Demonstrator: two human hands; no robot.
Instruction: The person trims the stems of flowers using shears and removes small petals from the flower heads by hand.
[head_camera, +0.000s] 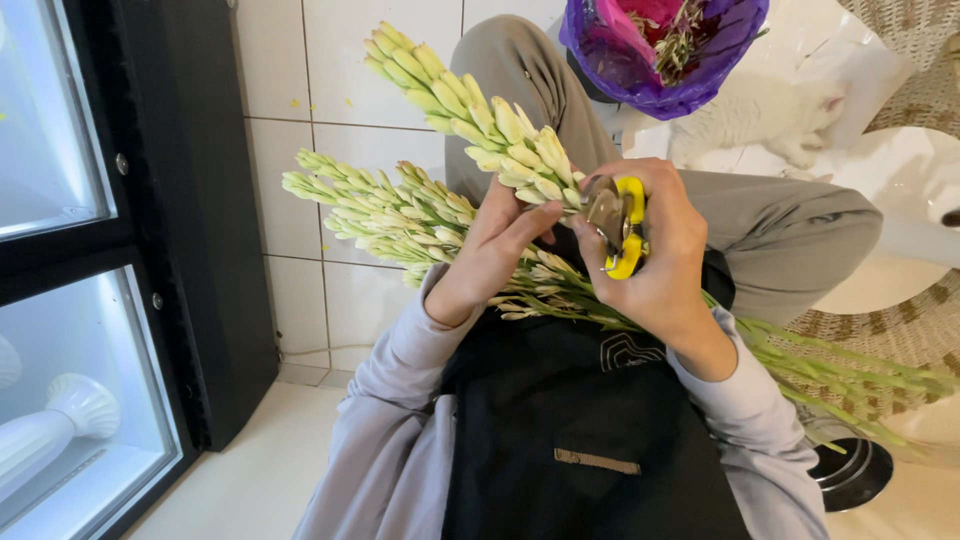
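While left hand (497, 240) steadies bud stalk (470, 110), right hand (655, 250) clasps yellow snips (625, 235).

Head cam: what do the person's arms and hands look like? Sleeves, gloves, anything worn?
Both arms wear long, loose sleeves of light grey fabric, ending at the wrists with plain soft cuffs. The left hand and right hand are bare: no gloves, and no rings, watch or bracelet that I can see. A black apron covers the torso between the sleeves.

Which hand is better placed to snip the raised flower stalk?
Right, probably. The right hand already holds the yellow-handled snips beside the raised flower stalk, while the left hand steadies the stems beneath it.
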